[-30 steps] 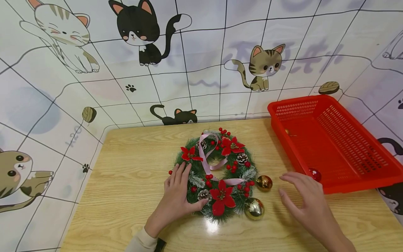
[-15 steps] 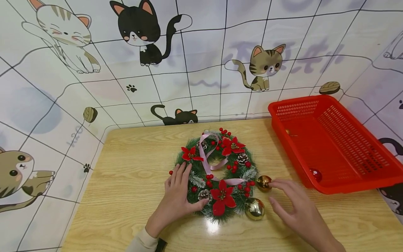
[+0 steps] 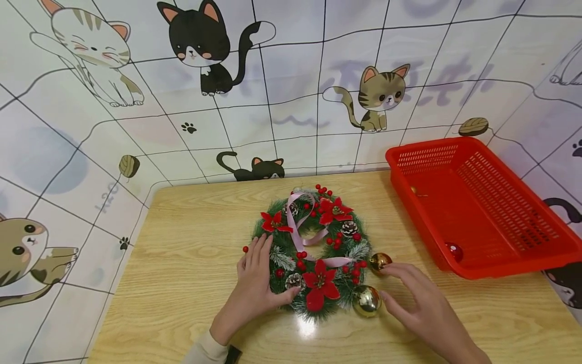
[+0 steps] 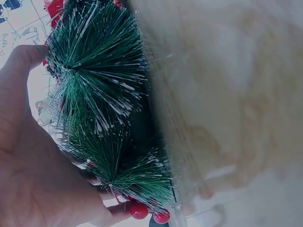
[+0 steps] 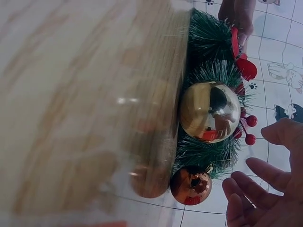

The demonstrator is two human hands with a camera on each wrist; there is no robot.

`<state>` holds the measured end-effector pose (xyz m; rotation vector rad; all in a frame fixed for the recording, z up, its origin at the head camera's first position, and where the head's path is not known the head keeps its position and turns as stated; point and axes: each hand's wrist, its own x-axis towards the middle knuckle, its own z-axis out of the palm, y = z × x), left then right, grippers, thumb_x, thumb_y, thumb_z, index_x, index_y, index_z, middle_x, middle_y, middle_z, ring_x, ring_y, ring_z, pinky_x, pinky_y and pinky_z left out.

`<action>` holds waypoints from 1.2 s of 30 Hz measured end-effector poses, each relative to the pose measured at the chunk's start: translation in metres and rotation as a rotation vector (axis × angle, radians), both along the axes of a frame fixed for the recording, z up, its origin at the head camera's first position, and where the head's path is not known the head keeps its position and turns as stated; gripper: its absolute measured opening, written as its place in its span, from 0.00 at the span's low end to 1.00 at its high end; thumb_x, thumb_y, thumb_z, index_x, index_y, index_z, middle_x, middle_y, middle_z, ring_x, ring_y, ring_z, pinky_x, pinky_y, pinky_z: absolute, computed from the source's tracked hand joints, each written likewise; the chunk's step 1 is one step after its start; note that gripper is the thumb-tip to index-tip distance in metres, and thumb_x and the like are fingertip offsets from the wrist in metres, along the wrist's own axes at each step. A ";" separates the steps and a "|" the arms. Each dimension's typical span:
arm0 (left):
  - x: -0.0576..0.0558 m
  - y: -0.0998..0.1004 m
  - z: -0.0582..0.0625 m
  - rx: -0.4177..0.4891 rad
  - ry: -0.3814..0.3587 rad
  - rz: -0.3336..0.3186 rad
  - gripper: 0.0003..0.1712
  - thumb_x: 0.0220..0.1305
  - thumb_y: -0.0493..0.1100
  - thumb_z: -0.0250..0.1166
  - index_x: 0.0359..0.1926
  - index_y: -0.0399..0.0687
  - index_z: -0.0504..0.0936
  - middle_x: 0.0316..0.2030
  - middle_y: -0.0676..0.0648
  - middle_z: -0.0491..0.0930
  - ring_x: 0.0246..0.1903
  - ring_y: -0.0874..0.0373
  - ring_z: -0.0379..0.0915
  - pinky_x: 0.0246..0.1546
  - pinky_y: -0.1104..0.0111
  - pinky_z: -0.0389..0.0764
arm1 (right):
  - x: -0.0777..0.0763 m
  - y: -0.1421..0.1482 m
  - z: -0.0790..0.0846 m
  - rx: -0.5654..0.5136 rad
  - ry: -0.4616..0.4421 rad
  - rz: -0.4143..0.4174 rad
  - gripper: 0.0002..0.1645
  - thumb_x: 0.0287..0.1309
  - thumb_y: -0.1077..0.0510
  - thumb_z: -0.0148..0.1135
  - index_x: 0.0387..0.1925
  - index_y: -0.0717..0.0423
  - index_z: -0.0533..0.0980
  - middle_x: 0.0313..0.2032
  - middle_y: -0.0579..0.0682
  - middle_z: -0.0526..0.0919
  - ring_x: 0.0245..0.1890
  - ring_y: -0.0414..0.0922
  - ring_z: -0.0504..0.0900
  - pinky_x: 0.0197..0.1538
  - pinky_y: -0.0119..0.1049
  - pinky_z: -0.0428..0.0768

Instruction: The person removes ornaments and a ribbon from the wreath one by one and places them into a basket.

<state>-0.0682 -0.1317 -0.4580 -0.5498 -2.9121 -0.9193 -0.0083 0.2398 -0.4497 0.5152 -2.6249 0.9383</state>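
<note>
A green Christmas wreath (image 3: 282, 259) lies on the table, decked with red poinsettias (image 3: 320, 285), pinecones, red berries and a pink ribbon (image 3: 294, 230). My left hand (image 3: 256, 283) rests against its left side, fingers extended along the edge and thumb spread toward the front pinecone (image 3: 294, 281). Two baubles sit at the wreath's right side: a larger gold one (image 3: 367, 301) and a smaller copper one (image 3: 380, 261). Beside them is my right hand (image 3: 423, 298), thumb near the gold bauble and fingertips by the copper one, with no grip on either. The right wrist view shows its fingers (image 5: 265, 175) spread.
A red plastic basket (image 3: 423, 217) stands at the right, holding a red bauble (image 3: 453, 251) and a small gold item (image 3: 414, 190). Behind the wooden table (image 3: 191, 227) rises a wall covering (image 3: 295, 76) printed with cats.
My right hand has moved left from beside the basket and slightly down, to the two baubles. The left hand and the wreath have stayed in place.
</note>
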 end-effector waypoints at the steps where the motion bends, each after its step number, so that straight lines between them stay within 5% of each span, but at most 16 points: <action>1: 0.000 0.000 0.000 0.002 0.003 0.002 0.74 0.54 0.70 0.79 0.86 0.39 0.51 0.84 0.34 0.50 0.83 0.31 0.41 0.70 0.26 0.52 | 0.000 -0.001 0.000 0.001 -0.002 0.002 0.34 0.52 0.62 0.86 0.61 0.49 0.83 0.60 0.44 0.84 0.62 0.44 0.80 0.69 0.16 0.59; 7: 0.002 0.000 -0.002 0.009 0.007 0.023 0.74 0.54 0.74 0.77 0.86 0.39 0.52 0.85 0.35 0.50 0.83 0.30 0.41 0.70 0.26 0.53 | 0.000 -0.004 -0.002 0.024 -0.054 0.001 0.33 0.54 0.58 0.87 0.61 0.48 0.83 0.60 0.39 0.83 0.60 0.43 0.81 0.67 0.15 0.59; 15: 0.006 0.004 -0.001 -0.028 -0.020 0.067 0.78 0.52 0.78 0.77 0.86 0.38 0.50 0.85 0.33 0.48 0.83 0.30 0.39 0.71 0.26 0.53 | 0.002 -0.007 -0.006 0.070 -0.092 0.015 0.33 0.54 0.52 0.88 0.60 0.44 0.82 0.57 0.34 0.82 0.53 0.39 0.83 0.56 0.18 0.73; 24: 0.007 0.007 0.000 -0.019 -0.034 0.120 0.78 0.51 0.76 0.79 0.86 0.38 0.51 0.85 0.32 0.47 0.83 0.30 0.40 0.70 0.26 0.54 | 0.003 -0.014 -0.011 0.104 -0.090 0.039 0.35 0.53 0.45 0.89 0.60 0.41 0.83 0.56 0.32 0.82 0.53 0.39 0.84 0.53 0.48 0.87; 36: 0.007 0.007 0.003 -0.032 -0.058 0.121 0.77 0.52 0.77 0.78 0.86 0.40 0.52 0.84 0.32 0.49 0.82 0.28 0.43 0.69 0.26 0.56 | 0.002 -0.018 -0.018 0.149 -0.100 0.087 0.37 0.49 0.45 0.90 0.60 0.38 0.81 0.57 0.34 0.83 0.53 0.38 0.85 0.50 0.47 0.88</action>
